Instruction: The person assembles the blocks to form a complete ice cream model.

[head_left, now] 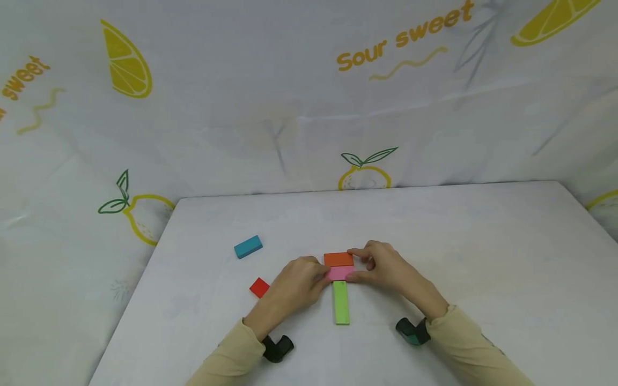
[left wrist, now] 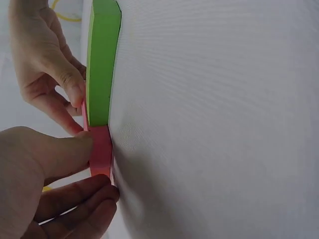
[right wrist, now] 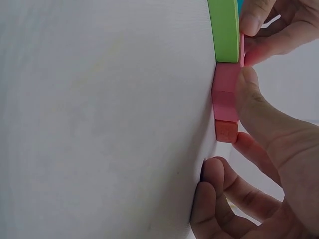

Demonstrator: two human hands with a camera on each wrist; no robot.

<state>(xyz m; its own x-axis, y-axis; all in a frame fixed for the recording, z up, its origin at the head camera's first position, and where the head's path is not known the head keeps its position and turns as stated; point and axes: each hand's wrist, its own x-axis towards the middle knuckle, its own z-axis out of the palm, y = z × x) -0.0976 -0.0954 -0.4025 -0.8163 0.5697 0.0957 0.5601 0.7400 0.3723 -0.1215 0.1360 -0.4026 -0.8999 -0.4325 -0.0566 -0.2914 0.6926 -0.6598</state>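
A pink block [head_left: 340, 273] lies flat between both hands. Against its far side is an orange block [head_left: 338, 259], and a light green block [head_left: 341, 303] meets its near side, forming a T-like row. My left hand [head_left: 300, 280] pinches the pink block at its left end, the thumb nearer me. From the other side my right hand [head_left: 384, 267] has its thumb on the pink block's right end and its index finger at the orange block's far right corner. Its other fingers curl down by the tabletop in the right wrist view.
A red block [head_left: 259, 287] lies left of my left forearm, partly covered by it. Farther back on the left is a blue block [head_left: 248, 246]. The white table [head_left: 483, 241] meets a lemon-printed cloth [head_left: 241, 150] at its back edge. Dark wrist cameras hang under both wrists.
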